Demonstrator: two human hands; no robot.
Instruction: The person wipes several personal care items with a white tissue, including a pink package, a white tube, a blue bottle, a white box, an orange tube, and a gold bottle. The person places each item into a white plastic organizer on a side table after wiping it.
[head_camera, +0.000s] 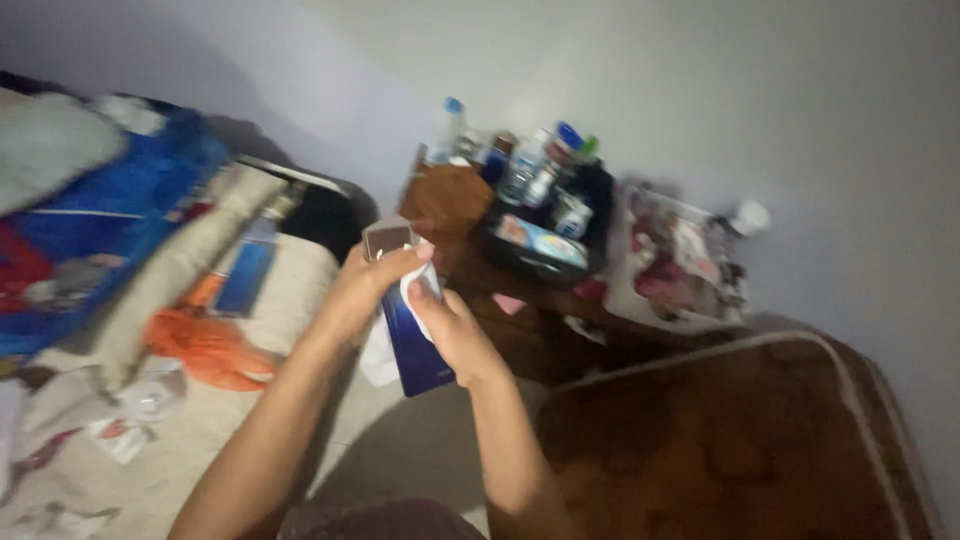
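Observation:
My left hand (368, 285) grips the top of a tall dark-blue box (418, 352) with a brownish upper end, held upright in front of me. My right hand (455, 335) holds the same box from the right side, with a piece of white cloth or tissue (418, 292) pressed between its fingers and the box. A bit more white material hangs below the box on the left. The frame is blurred, so finer detail is lost.
A low brown wooden table (452, 205) behind the hands carries several bottles (530, 165), a dark basket (560, 235) and a white tray of clutter (675, 265). A brown mat (740, 440) lies at the right. Blue and orange fabrics (205, 350) lie at the left.

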